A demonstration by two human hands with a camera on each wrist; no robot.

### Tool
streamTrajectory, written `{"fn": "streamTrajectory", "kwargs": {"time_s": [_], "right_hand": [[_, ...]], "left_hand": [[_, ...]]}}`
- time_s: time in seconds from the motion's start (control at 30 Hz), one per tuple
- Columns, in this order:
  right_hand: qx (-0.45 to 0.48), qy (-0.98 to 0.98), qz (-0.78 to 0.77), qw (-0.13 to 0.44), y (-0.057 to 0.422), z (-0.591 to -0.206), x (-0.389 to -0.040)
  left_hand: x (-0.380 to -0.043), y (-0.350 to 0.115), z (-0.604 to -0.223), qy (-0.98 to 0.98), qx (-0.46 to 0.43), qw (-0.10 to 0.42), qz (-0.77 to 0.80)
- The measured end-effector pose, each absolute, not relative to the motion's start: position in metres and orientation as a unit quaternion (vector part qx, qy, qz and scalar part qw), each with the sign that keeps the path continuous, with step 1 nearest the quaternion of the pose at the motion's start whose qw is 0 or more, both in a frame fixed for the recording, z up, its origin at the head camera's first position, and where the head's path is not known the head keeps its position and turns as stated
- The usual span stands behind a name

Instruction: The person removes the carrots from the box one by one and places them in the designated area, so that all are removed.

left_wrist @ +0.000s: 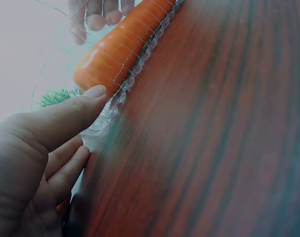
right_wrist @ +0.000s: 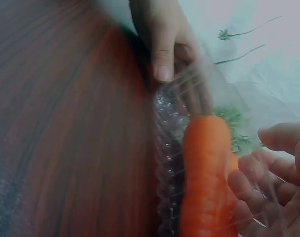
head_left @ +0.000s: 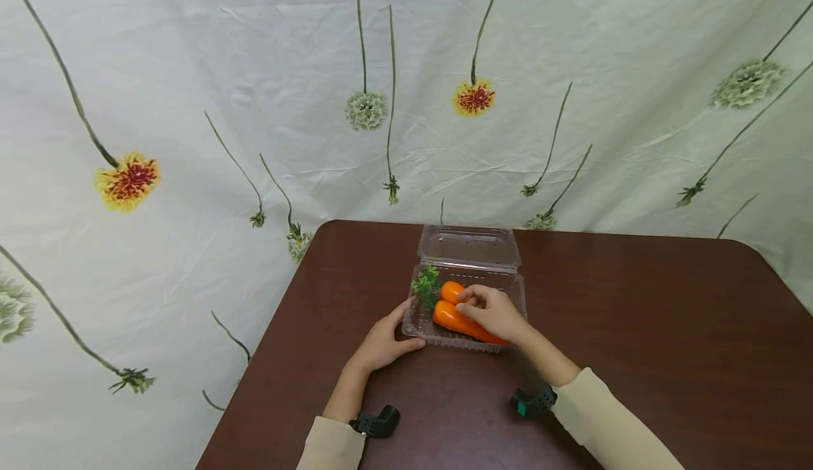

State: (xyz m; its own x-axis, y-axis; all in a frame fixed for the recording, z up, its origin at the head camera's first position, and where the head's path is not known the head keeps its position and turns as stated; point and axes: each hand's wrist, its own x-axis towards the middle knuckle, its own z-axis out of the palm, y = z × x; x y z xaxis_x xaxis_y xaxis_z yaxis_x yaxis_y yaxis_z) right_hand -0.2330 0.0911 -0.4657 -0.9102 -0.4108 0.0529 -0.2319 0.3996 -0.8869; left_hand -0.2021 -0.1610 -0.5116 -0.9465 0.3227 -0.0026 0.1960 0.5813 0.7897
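A clear plastic clamshell container [head_left: 416, 330] stands on the table with its lid folded back. In it lie a large orange carrot [head_left: 452, 316] and, behind that, a second carrot [head_left: 452, 291]. Green leafy tops [head_left: 425, 284] show at their left. My left hand [head_left: 381, 346] holds the container's front left corner, thumb at the front wall and fingers along the left side. Over the carrots hovers my right hand [head_left: 498, 313], its fingers loosely bent beside the large carrot [right_wrist: 206, 173]. Thumb and fingertips are apart in the right wrist view, with nothing between them.
The hinged lid [head_left: 468, 246] lies open toward the back edge of the dark wooden table [head_left: 635, 329]. Behind hangs a pale cloth [head_left: 610, 46] with printed flowers. Black straps with small devices [head_left: 381, 422] are on both wrists.
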Motion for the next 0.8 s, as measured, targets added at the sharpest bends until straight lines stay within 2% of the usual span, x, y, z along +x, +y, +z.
{"fn": "streamTrajectory", "kwargs": {"time_s": [0.27, 0.53, 0.8], "right_hand": [[-0.188, 0.863, -0.464, 0.067, 0.085, -0.468, -0.231], [-0.250, 0.897, -0.363, 0.027, 0.082, -0.469, -0.230], [-0.271, 0.920, -0.284, -0.009, 0.080, -0.469, -0.226]], "left_hand": [[-0.203, -0.161, -0.514, 0.885, 0.150, 0.068, 0.436], [-0.203, -0.161, -0.513, 0.885, 0.148, 0.069, 0.436], [-0.203, -0.161, -0.513, 0.884, 0.152, 0.068, 0.437]]}}
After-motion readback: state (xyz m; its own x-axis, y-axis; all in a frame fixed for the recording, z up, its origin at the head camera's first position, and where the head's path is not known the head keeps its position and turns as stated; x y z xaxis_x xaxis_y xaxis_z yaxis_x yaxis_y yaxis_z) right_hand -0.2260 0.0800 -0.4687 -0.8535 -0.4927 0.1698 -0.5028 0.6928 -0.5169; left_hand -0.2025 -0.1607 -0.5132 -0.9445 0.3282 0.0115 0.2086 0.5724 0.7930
